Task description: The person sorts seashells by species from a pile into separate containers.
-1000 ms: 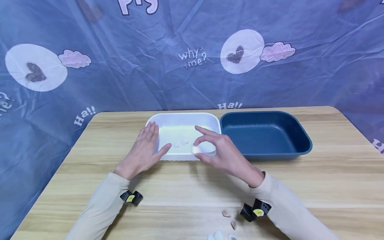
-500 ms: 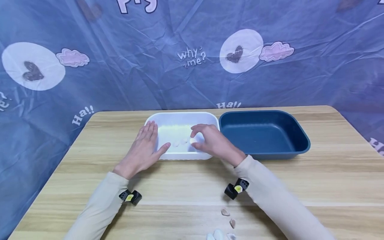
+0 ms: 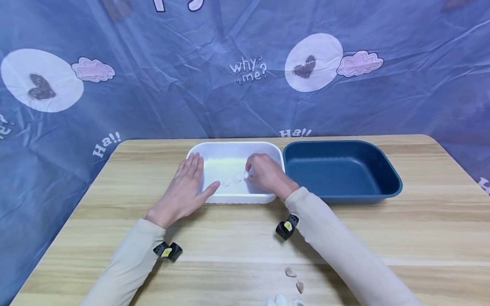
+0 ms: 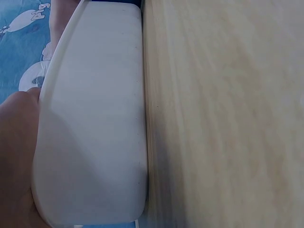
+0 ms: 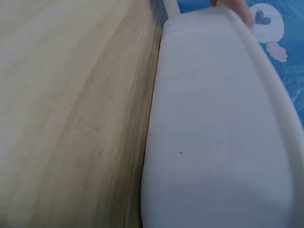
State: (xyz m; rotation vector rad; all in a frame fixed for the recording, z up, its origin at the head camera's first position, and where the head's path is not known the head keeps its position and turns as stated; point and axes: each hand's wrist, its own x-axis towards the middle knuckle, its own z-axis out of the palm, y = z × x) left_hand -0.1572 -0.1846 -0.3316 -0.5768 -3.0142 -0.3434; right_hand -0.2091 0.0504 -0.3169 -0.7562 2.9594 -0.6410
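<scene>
My left hand [image 3: 181, 191] lies with straight fingers over the left end of a white plastic tray [image 3: 237, 198], thumb pointing along its near rim. In the left wrist view part of this hand [image 4: 16, 156] borders the tray's outer wall [image 4: 95, 118]. Reaching over the tray's right end, my right hand [image 3: 266, 174] pinches a small white shell [image 3: 246, 174] between thumb and curled forefinger, low inside the tray. Two more pale shells, one at the left [image 3: 226, 182] and one nearer the hand [image 3: 237, 178], lie on the tray floor. The right wrist camera sees mostly tray wall [image 5: 218, 118].
A dark blue bin [image 3: 344, 199] stands against the tray's right side. Near the table's front lie two brownish shells [image 3: 290, 272] and several white ones [image 3: 281, 300]. A patterned blue cloth [image 3: 206, 102] hangs behind the wooden table [image 3: 229, 246].
My right hand has moved away from me and down into the tray with the white shell, its fingers closing in. The left hand has stayed on the tray.
</scene>
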